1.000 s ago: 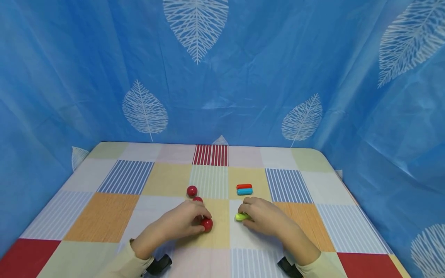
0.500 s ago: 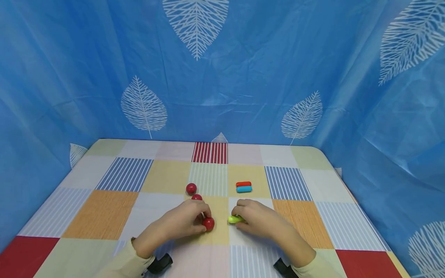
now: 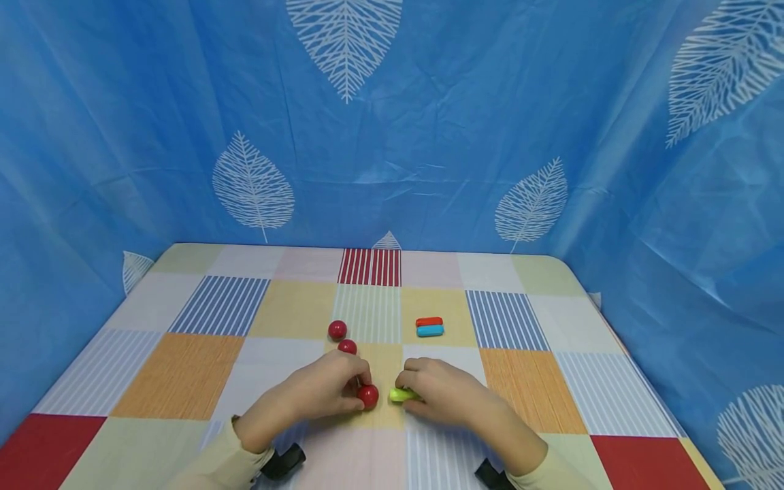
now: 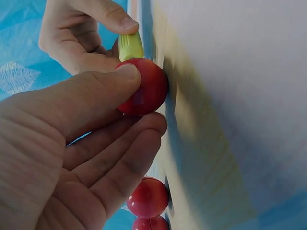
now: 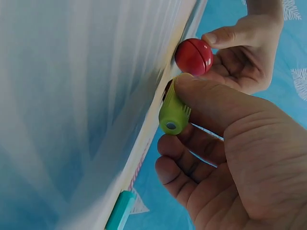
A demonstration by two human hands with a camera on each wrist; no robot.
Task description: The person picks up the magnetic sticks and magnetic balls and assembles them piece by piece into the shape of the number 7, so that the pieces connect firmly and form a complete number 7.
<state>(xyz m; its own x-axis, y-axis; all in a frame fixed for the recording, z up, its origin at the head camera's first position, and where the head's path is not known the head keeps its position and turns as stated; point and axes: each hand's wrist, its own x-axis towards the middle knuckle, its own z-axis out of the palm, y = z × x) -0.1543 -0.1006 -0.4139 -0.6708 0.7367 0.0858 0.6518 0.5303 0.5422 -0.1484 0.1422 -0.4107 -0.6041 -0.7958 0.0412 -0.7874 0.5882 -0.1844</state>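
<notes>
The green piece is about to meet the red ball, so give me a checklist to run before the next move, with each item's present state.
1. Left hand grips the near red ball: ok.
2. Right hand pinches the green piece: ok.
3. Ball and green piece both down on the table: ok.
4. Gap between ball and green piece: cannot tell; the head view shows a sliver, the left wrist view shows them meeting.
5. Two other red balls out of the way behind the left hand: ok.
6. Red and blue pieces apart from both hands: ok.

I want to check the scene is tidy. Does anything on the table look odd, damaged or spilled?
Nothing stands out. The left hand holds a red ball, the right hand a green stick.
</notes>
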